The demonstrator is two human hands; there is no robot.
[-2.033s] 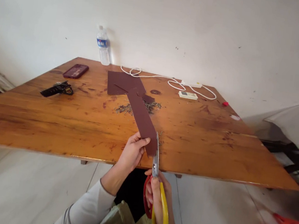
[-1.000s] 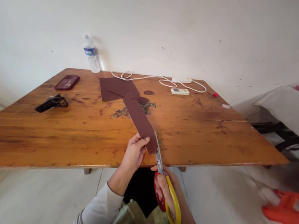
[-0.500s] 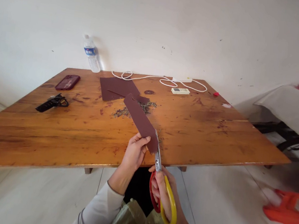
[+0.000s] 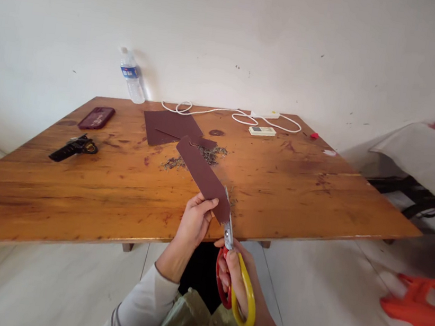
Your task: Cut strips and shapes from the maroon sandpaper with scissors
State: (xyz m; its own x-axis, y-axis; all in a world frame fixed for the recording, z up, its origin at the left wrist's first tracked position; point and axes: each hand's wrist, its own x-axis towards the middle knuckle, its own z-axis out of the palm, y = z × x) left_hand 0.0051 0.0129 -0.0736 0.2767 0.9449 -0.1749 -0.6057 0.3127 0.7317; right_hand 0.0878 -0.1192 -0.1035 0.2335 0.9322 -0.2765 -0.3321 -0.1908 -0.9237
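Observation:
My left hand (image 4: pixel 195 221) pinches a long maroon strip (image 4: pixel 203 176) near its lower end, thumb on top. Fingers of my right hand (image 4: pixel 235 272) are wrapped round the handles, one red and one yellow, of a pair of scissors (image 4: pixel 229 235). The scissors' blades lie along the right edge of the strip's near end. Under and beyond the strip, small dark shavings (image 4: pixel 212 155) are heaped on the wooden table (image 4: pixel 116 200). Behind them lie more maroon sheets (image 4: pixel 166 124), partly overlapping.
A plastic bottle (image 4: pixel 132 78) stands at the back left. A maroon phone (image 4: pixel 96 117) and a black object (image 4: pixel 74 148) lie at the left. A white cable (image 4: pixel 208 111), a power strip (image 4: pixel 264 114) and a white remote (image 4: pixel 262 131) are at the back. An orange stool (image 4: pixel 418 307) stands right.
The view has shifted slightly. Both hands still hold the strip and the scissors at nearly the same place, with the scissors' handles a little further left.

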